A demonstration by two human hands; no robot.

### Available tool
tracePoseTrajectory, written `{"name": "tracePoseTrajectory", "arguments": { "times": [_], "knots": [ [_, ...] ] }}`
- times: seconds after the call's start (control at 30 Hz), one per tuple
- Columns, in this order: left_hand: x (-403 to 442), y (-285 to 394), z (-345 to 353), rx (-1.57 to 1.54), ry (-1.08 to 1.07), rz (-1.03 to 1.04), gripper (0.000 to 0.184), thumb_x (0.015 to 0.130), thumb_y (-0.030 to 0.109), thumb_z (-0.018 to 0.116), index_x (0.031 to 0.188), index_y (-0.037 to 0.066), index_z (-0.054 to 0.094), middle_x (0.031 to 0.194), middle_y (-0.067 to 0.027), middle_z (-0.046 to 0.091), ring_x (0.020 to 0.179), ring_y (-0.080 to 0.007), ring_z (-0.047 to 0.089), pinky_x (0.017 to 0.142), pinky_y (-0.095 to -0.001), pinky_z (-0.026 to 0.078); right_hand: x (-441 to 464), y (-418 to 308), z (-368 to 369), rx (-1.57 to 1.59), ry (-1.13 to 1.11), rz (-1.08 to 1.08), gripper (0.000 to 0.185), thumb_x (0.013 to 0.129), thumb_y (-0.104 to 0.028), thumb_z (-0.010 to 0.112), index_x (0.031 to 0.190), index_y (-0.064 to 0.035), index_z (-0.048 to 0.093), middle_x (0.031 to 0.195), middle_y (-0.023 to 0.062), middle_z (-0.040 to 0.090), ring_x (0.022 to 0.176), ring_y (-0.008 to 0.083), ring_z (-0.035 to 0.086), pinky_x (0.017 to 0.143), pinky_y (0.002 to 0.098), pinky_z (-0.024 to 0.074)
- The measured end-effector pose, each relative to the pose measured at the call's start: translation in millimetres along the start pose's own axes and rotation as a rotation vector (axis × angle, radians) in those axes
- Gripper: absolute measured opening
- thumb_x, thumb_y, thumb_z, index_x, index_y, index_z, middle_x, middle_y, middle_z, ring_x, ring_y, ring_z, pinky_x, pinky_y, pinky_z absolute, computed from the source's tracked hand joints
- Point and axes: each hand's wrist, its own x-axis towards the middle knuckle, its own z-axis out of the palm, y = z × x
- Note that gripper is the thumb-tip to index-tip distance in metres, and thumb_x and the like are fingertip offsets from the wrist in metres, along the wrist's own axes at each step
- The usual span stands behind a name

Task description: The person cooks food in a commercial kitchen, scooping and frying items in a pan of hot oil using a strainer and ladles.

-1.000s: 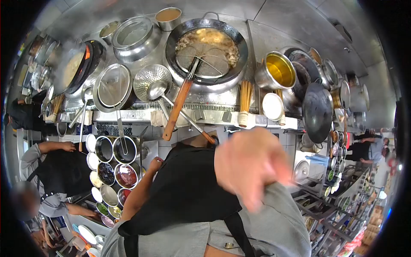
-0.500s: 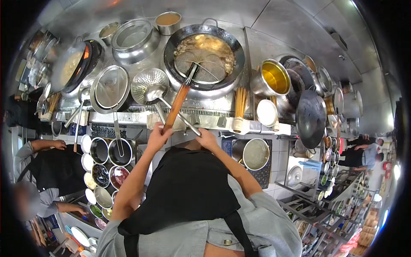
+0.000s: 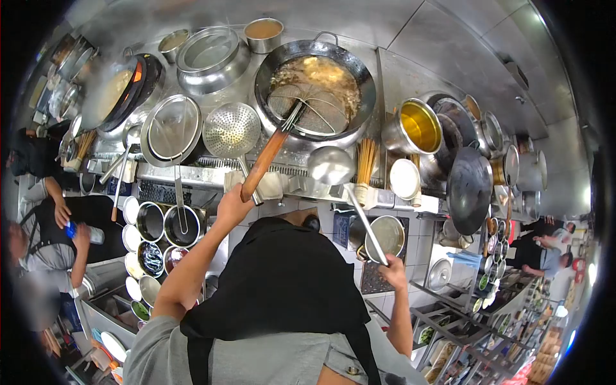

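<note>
left hand (image 3: 235, 206) closed round wooden handle of mesh strainer (image 3: 269, 153); mesh inside wok (image 3: 364, 78), long axis slanting down-left from wok. right hand (image 3: 393, 273), farther from wok, grips ladle (image 3: 330, 165); bowl on wok's near side.

Bright light falls all around me here, glinting off the ladle (image 3: 330, 165) this side of the wok (image 3: 367, 90). Far right of the wok, the steel wall (image 3: 566, 154) throws back white glare. Steam (image 3: 104, 77) hazes the pan (image 3: 115, 95) left of the wok; the outer edges bend into black.
</note>
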Motion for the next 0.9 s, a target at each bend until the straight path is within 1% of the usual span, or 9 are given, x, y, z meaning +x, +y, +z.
{"name": "tracePoseTrajectory", "arguments": {
  "times": [0.07, 0.17, 0.3, 0.4, 0.47, 0.53, 0.73, 0.83, 0.9],
  "knots": [
    [8, -5, 3, -0.008, -0.004, 0.008, 0.035, 0.073, 0.026, 0.067, 0.093, 0.001, 0.054, 0.087, -0.0242, 0.064, 0.086, -0.0430, 0.062, 0.075, -0.0499, 0.048, -14, -30, -17, 0.272, -0.116, 0.013, 0.012, 0.071, 0.005, 0.053, 0.079, -0.0036, 0.056, 0.061, 0.0017, 0.054, 0.041, 0.0070, 0.045, 0.037, 0.0210, 0.0331],
    [20, -17, 17, -0.019, -0.042, 0.027, 0.037, 0.072, 0.028, 0.069, 0.093, 0.001, 0.055, 0.084, -0.0229, 0.065, 0.084, -0.0414, 0.063, 0.075, -0.0482, 0.049, -2, -86, -15, 0.368, -0.116, -0.082, 0.013, 0.079, 0.001, 0.054, 0.092, -0.0039, 0.054, 0.058, -0.0003, 0.047, 0.040, 0.0076, 0.042, 0.036, 0.0222, 0.0316],
    [23, -16, 21, -0.047, -0.128, 0.051, 0.043, 0.070, 0.033, 0.074, 0.092, 0.001, 0.058, 0.082, -0.0201, 0.067, 0.083, -0.0377, 0.066, 0.074, -0.0449, 0.051, 52, -179, 25, 0.255, -0.064, -0.233, 0.016, 0.092, -0.012, 0.053, 0.107, -0.0065, 0.053, 0.055, -0.0029, 0.044, 0.036, 0.0068, 0.037, 0.033, 0.0229, 0.0262],
    [24, -18, 25, -0.020, -0.128, 0.074, 0.045, 0.070, 0.036, 0.076, 0.091, 0.000, 0.059, 0.075, -0.0190, 0.066, 0.075, -0.0343, 0.067, 0.070, -0.0417, 0.052, 109, -231, 54, 0.182, 0.002, -0.236, 0.014, 0.090, -0.013, 0.055, 0.101, -0.0047, 0.054, 0.055, -0.0031, 0.047, 0.038, 0.0074, 0.042, 0.035, 0.0239, 0.0316],
    [20, -21, 28, -0.088, -0.151, 0.005, 0.045, 0.072, 0.037, 0.076, 0.090, -0.001, 0.059, 0.072, -0.0178, 0.066, 0.069, -0.0319, 0.067, 0.067, -0.0403, 0.052, 171, -226, 65, 0.123, 0.035, -0.367, 0.009, 0.083, -0.009, 0.055, 0.089, -0.0021, 0.053, 0.057, 0.0015, 0.052, 0.040, 0.0109, 0.047, 0.035, 0.0280, 0.0360],
    [9, -15, 25, -0.187, -0.164, -0.078, 0.045, 0.075, 0.037, 0.076, 0.088, -0.003, 0.060, 0.065, -0.0147, 0.064, 0.054, -0.0245, 0.065, 0.055, -0.0359, 0.052, 193, -238, 68, 0.068, 0.024, -0.282, 0.008, 0.081, -0.008, 0.055, 0.084, -0.0014, 0.052, 0.057, 0.0029, 0.052, 0.041, 0.0126, 0.050, 0.038, 0.0298, 0.0387],
    [-9, -77, 69, -0.243, -0.027, -0.119, 0.039, 0.075, 0.030, 0.077, 0.089, -0.003, 0.061, 0.073, -0.0148, 0.067, 0.060, -0.0196, 0.067, 0.056, -0.0331, 0.052, 193, -254, 74, -0.075, 0.099, -0.393, 0.013, 0.084, -0.012, 0.058, 0.088, -0.0004, 0.054, 0.059, 0.0045, 0.054, 0.042, 0.0141, 0.051, 0.040, 0.0306, 0.0412],
    [-33, -63, 60, -0.675, -0.166, -0.295, 0.029, 0.078, 0.024, 0.076, 0.088, 0.001, 0.061, 0.073, -0.0056, 0.064, 0.060, -0.0123, 0.062, 0.055, -0.0276, 0.050, 208, -271, 72, 0.148, -0.117, -0.265, 0.012, 0.084, -0.012, 0.060, 0.091, -0.0044, 0.055, 0.059, 0.0005, 0.052, 0.042, 0.0107, 0.048, 0.037, 0.0271, 0.0356],
    [-30, -99, 84, -0.725, -0.185, -0.194, 0.029, 0.078, 0.025, 0.076, 0.087, 0.002, 0.060, 0.070, -0.0037, 0.062, 0.057, -0.0124, 0.059, 0.053, -0.0278, 0.050, 214, -282, 68, 0.163, -0.172, -0.249, 0.012, 0.084, -0.011, 0.060, 0.093, -0.0055, 0.055, 0.059, -0.0007, 0.051, 0.040, 0.0091, 0.045, 0.035, 0.0249, 0.0321]
  ]
}}
